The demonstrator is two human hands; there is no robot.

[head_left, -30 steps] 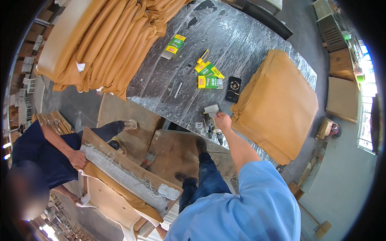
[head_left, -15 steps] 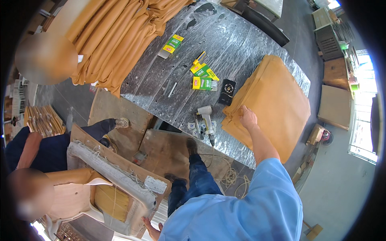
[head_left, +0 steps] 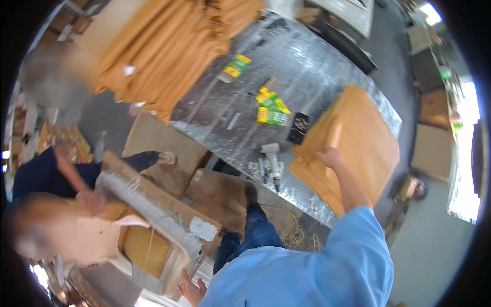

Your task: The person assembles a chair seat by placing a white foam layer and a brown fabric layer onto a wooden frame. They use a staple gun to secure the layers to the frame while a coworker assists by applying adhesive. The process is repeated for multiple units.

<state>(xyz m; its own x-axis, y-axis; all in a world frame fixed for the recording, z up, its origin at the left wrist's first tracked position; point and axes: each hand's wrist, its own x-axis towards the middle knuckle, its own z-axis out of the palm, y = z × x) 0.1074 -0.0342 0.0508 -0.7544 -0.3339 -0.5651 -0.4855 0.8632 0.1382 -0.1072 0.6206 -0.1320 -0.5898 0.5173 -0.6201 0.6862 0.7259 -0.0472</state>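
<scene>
My right hand (head_left: 331, 157) rests on a stack of tan leather sheets (head_left: 358, 133) at the right of the dark worktable. Blur hides whether its fingers grip the top sheet. Left of that hand, on the table's near edge, lies a pneumatic staple gun (head_left: 274, 162) with a hose. My left hand (head_left: 192, 289) is low by my side, fingers apart and holding nothing. It is close to the end of a partly upholstered seat frame (head_left: 174, 222), though I cannot tell if they touch.
Green-yellow staple boxes (head_left: 272, 115) and a small black case (head_left: 298, 128) lie on the table (head_left: 215, 107). Tan leather (head_left: 169, 46) drapes over the far left. Two people are at the left; a hand (head_left: 91, 201) is over the seat frame. Coiled hose (head_left: 294, 235) lies on the floor.
The whole view has shifted, with things now slightly farther right and blurred. My right hand stays at the leather stack. At the left, the co-worker's hand has come over the seat frame.
</scene>
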